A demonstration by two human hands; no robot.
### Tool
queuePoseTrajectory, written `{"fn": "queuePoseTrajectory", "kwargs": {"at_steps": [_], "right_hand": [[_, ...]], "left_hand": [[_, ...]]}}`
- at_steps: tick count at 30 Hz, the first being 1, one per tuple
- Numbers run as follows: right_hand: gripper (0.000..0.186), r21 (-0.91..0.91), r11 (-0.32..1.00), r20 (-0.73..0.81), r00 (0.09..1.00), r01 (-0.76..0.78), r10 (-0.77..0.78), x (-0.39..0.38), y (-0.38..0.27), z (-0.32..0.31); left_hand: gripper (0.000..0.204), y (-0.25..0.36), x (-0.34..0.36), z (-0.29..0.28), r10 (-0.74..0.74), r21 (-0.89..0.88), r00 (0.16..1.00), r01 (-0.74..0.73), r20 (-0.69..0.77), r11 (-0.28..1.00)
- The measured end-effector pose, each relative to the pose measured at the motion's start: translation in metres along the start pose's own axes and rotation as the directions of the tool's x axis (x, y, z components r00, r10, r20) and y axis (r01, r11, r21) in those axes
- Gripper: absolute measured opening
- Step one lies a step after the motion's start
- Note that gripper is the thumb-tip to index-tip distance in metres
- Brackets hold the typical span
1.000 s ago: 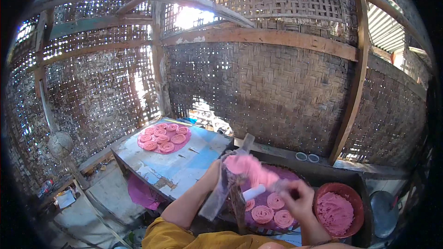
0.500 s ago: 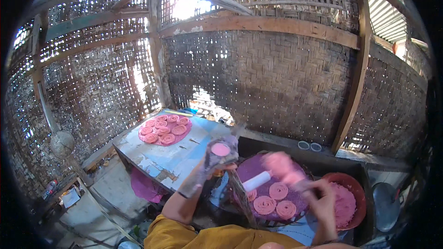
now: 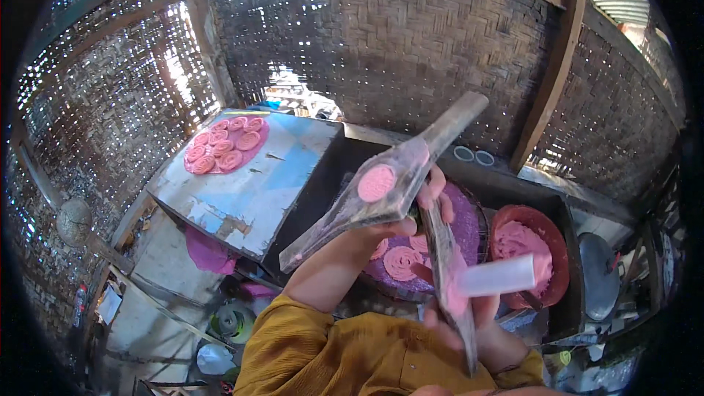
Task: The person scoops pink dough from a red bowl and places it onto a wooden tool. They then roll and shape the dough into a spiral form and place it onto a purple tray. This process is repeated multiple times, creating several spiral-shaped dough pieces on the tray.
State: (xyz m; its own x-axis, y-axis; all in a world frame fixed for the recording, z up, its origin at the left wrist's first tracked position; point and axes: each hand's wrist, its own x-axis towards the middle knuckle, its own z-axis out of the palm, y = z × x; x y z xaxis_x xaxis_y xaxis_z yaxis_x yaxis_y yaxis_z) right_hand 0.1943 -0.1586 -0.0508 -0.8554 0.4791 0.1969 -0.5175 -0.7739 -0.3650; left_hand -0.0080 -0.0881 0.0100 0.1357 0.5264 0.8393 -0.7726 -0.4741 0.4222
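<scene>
A long hinged wooden press point(image 3: 394, 185) hangs opened in front of me, with a round, pink, perforated patch on its upper arm. My left hand point(image 3: 434, 198) is closed around it near the joint. From the lower arm a white cylindrical plunger point(image 3: 499, 276) sticks out to the right, with pink dough point(image 3: 456, 290) smeared around its base. My right hand point(image 3: 480, 319) is closed on that lower arm, partly hidden behind it. Below lies a round tray with a purple sheet point(image 3: 467, 231), holding coiled pink dough rounds point(image 3: 402, 263); the press hides part of it.
On the right, a red-brown bowl point(image 3: 563, 268) holds pink dough point(image 3: 513, 240), with a dark handle at its near rim. A blue-white tabletop point(image 3: 282, 176) bears more coiled rounds point(image 3: 233, 139) at the left. Two small rings point(image 3: 474, 155) lie on the ledge by the woven wall.
My right hand, which held pink dough over the tray, has come to the press's lower arm. The press has swung right and up, its plunger now pointing right. My view has tilted down.
</scene>
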Motion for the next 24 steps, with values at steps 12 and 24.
{"fn": "queuePoseTrajectory", "kwargs": {"at_steps": [12, 24], "right_hand": [[0.102, -0.901, 0.284, 0.067, 0.753, 0.327, -0.655, 0.001, -0.055, 0.022], [0.085, -0.569, -0.806, 0.578, 0.778, 0.167, -0.247, 0.021, -0.046, 0.037]], "left_hand": [[0.053, 0.015, -0.052, -0.008, -0.267, 0.891, 0.942, 0.290, -0.202, 0.349], [0.060, 0.006, -0.054, -0.023, -0.211, 0.959, 0.973, -0.147, 0.096, -0.242]]}}
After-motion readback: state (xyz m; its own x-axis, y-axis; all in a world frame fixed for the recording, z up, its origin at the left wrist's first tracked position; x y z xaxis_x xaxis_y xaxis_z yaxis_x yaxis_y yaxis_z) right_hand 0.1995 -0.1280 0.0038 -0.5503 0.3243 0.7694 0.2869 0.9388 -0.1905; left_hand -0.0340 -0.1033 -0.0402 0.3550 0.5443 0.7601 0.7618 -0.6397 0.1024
